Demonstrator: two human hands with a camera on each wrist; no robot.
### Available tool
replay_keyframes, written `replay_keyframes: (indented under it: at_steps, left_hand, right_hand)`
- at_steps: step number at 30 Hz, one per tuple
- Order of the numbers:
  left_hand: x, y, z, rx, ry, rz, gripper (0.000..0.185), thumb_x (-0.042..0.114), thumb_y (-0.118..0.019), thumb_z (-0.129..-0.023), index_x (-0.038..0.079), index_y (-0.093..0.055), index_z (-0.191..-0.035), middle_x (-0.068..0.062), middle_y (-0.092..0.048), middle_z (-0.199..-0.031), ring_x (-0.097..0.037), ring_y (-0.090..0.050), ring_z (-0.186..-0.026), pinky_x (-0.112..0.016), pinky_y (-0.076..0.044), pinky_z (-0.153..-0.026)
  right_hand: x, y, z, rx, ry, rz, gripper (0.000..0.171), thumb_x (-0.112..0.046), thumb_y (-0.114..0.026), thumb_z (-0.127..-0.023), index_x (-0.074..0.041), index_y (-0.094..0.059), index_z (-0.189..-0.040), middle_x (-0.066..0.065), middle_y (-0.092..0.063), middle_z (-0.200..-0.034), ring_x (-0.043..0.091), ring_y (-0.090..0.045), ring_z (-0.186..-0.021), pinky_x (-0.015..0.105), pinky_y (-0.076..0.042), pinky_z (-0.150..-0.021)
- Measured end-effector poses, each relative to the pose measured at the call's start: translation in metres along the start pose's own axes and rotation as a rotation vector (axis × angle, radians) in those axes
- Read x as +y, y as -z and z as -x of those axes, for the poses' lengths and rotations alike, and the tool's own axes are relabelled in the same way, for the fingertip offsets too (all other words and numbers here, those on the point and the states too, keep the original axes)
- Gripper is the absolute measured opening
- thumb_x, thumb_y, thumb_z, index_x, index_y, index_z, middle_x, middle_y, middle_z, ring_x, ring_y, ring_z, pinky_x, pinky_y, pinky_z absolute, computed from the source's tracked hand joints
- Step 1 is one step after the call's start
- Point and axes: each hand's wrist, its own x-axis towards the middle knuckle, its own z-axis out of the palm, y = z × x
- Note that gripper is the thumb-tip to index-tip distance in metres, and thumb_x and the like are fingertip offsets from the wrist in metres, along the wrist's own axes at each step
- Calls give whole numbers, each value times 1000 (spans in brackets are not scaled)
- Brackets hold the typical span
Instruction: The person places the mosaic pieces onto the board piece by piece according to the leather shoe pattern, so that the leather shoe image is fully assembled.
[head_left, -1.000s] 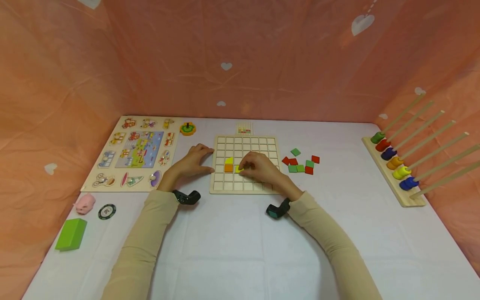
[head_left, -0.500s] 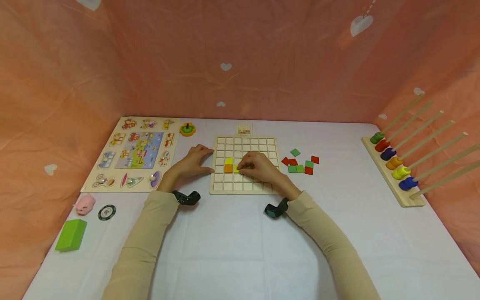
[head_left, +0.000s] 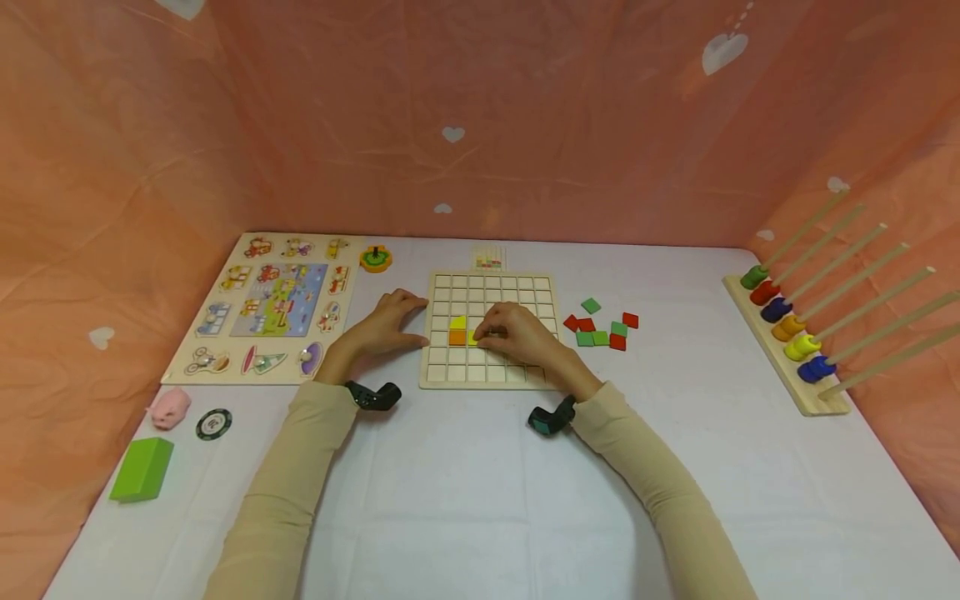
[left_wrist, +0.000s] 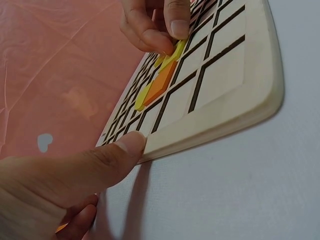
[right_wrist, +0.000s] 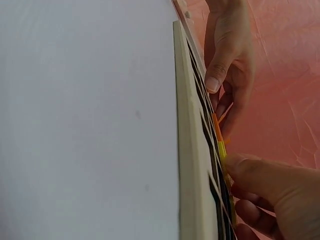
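A pale wooden grid board [head_left: 450, 375] lies at the middle of the table. On it sit an orange square tile [head_left: 457, 337] and, just behind, a yellow tile [head_left: 458, 322]. My right hand [head_left: 517, 333] pinches another yellow tile [left_wrist: 176, 53] between thumb and index finger, right beside the orange one. The fingers cover part of this tile, and its exact seating cannot be made out. My left hand [head_left: 386, 323] rests at the board's left edge; its thumb [left_wrist: 131, 144] touches the rim, with fingers spread apart.
Loose red and green tiles [head_left: 600, 337] lie right of the board. A small pattern card [head_left: 489, 258] is behind it. A picture puzzle [head_left: 258, 308], pink pig [head_left: 170, 408], poker chip [head_left: 214, 423] and green block [head_left: 142, 469] are left; a peg stand [head_left: 787, 350] is far right.
My right hand has shifted slightly left with the yellow tile, bringing it up beside the orange tile. During the last half second it has barely moved. My left hand stays in place.
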Motion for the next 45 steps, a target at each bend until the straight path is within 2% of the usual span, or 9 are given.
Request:
replay_keyframes:
  at_steps: [10, 17, 22, 28, 34, 45]
  left_hand:
    - [1, 2, 1, 2, -15, 3, 71, 23, -73, -80, -4, -41, -137, -22, -39, -130, -36, -32, -121, -50, -27, -104]
    - [2, 1, 2, -1, -18, 3, 71, 24, -73, -80, -5, -41, -136, -23, -39, -130, -36, -32, -120, -50, -27, -104]
    - [4, 2, 3, -2, -10, -7, 71, 24, -73, -80, -5, -41, -136, -23, -39, -130, -37, -33, -120, -50, -28, -104]
    - [3, 2, 2, -1, -18, -10, 70, 23, -73, -80, -5, -41, -136, -22, -39, -129, -37, -32, -120, -50, -28, -104]
    - [4, 3, 2, -1, -22, -9, 71, 23, -73, -80, -5, -41, -136, -23, -39, -129, -37, -32, -120, -50, -27, -104]
    - [3, 2, 0, -1, -19, -18, 70, 23, -73, -80, -5, -41, -136, -24, -39, -129, -37, -33, -118, -50, -28, -103]
  right_hand:
    - [-1, 0, 1, -14, -7, -12, 6, -12, -68, -85, -10, -71, -90, 2, -61, -94, 14, -53, -88, 28, -44, -77]
    - [-3, 5, 5, -2, -20, -47, 8, -14, -70, -84, -10, -71, -90, 3, -58, -95, 14, -52, -83, 26, -45, -72]
    - [1, 19, 14, 70, -59, -94, 15, -13, -71, -83, -6, -69, -96, 5, -60, -97, 16, -55, -82, 28, -47, -70]
    - [12, 41, 28, 178, -76, -93, 20, -8, -71, -82, -1, -67, -100, 11, -63, -98, 22, -56, -83, 33, -49, -69]
    - [25, 60, 48, 232, -152, -82, 21, -9, -68, -85, -1, -66, -104, 13, -64, -100, 22, -57, -84, 37, -49, -71]
    - [38, 80, 74, 246, -297, -58, 20, -11, -65, -87, -1, -67, -104, 12, -65, -98, 21, -56, -86, 38, -48, -74]
